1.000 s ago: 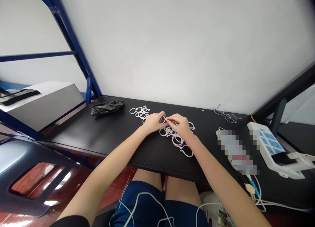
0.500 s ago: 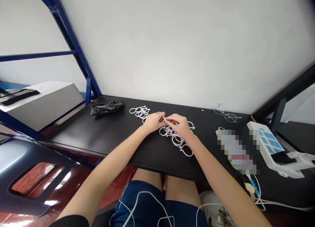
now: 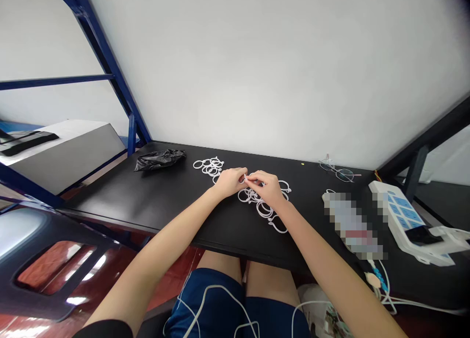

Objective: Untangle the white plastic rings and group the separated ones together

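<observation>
My left hand (image 3: 229,182) and my right hand (image 3: 267,187) meet above the black table, fingertips almost touching. Each pinches a small white ring (image 3: 245,177) between thumb and index finger; most of that ring is hidden by the fingers. Thin white rings with small knobs at their joins lie in a loose pile (image 3: 253,196) under and beside my right hand. A second cluster of white rings (image 3: 212,170) rests beyond my left hand, partly covered by it.
A crumpled black plastic bag (image 3: 160,160) lies at the far left. To the right are eyeglasses (image 3: 344,175), a blurred-out phone (image 3: 350,225) on a cable and a white power strip (image 3: 389,218). A wall stands behind the table (image 3: 161,201); a chair (image 3: 22,264) is at left.
Both hands stay in almost the same place. The fingertips have shifted slightly around the white ring, and less of it shows between them.
</observation>
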The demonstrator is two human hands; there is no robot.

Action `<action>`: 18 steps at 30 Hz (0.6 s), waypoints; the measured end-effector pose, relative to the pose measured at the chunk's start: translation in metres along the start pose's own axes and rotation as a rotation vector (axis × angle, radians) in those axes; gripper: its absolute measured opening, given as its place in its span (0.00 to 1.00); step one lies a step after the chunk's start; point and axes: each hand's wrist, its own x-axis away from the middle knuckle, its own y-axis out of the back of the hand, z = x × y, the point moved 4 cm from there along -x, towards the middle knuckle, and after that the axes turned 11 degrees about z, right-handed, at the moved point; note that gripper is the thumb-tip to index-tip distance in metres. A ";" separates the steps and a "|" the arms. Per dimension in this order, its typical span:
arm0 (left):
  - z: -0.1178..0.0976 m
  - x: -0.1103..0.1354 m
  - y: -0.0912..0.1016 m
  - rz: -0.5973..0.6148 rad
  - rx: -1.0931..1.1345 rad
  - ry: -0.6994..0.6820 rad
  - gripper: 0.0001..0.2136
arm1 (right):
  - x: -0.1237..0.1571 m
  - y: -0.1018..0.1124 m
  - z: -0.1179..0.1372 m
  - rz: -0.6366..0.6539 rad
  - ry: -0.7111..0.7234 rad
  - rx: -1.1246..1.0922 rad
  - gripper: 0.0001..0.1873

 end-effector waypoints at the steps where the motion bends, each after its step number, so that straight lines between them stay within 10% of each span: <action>1: 0.000 0.000 0.000 0.003 -0.002 0.003 0.10 | 0.000 0.000 -0.001 -0.002 0.012 0.001 0.05; 18: 0.001 0.000 0.000 0.025 0.006 -0.001 0.10 | 0.000 0.000 0.000 0.016 0.027 0.056 0.04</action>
